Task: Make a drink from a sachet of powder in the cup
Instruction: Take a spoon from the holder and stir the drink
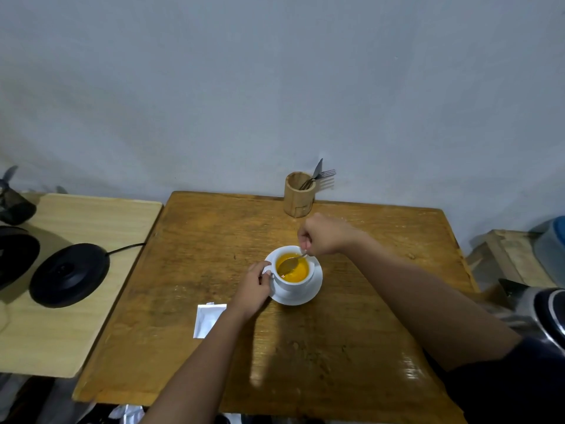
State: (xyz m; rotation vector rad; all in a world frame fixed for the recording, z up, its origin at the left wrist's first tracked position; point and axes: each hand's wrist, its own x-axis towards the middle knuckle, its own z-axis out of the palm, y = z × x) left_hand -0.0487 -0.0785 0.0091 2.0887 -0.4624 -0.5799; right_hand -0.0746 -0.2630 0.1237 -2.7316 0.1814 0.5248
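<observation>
A white cup (294, 284) full of orange liquid stands on a white saucer (306, 296) in the middle of the brown wooden table (336, 347). My left hand (253, 288) pinches the cup's handle on its left side. My right hand (321, 234) hovers just behind the cup and grips the handle of a metal spoon (289, 264), whose bowl dips into the orange drink. A white sachet (206, 320) lies flat on the table, left of my left forearm.
A bamboo holder (298, 194) with a fork and knife stands at the table's far edge. A black kettle base (69, 275) with its cord sits on the pale side table at left. A metal kettle (541, 313) is at the right edge.
</observation>
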